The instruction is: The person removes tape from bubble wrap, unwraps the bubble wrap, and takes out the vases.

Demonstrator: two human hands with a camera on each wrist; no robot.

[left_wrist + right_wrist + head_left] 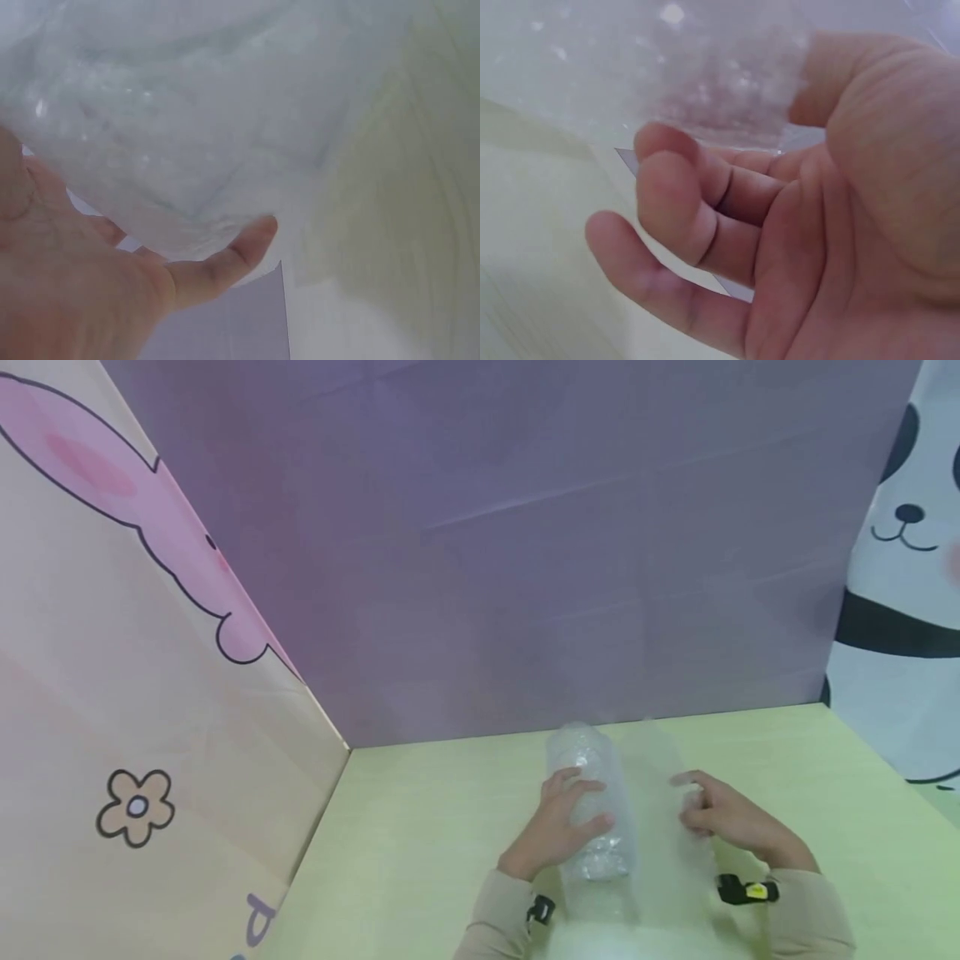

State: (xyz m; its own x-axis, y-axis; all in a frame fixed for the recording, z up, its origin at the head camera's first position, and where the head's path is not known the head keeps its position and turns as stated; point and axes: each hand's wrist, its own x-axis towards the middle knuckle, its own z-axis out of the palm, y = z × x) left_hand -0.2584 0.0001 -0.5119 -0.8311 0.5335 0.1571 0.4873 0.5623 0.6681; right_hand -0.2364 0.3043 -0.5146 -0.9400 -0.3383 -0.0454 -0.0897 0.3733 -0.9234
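A bundle rolled in clear bubble wrap [588, 747] lies lengthwise before me; whatever is inside is hidden by the layers. My left hand [558, 827] grips the roll from its left side, fingers spread over the top. In the left wrist view the left thumb [240, 251] lies along the crinkled wrap [187, 127]. A loose flat sheet of bubble wrap [667, 881] extends right from the roll. At its right edge my right hand [738, 814] pinches the sheet. The right wrist view shows the sheet's edge [705, 90] between thumb and curled fingers [675, 202].
The pale yellow-green table [420, 827] meets a grey-purple backdrop [525, 543] just beyond the roll. A panel with a pink rabbit and a flower [135, 807] stands at the left. On the right is a panda panel [896, 618].
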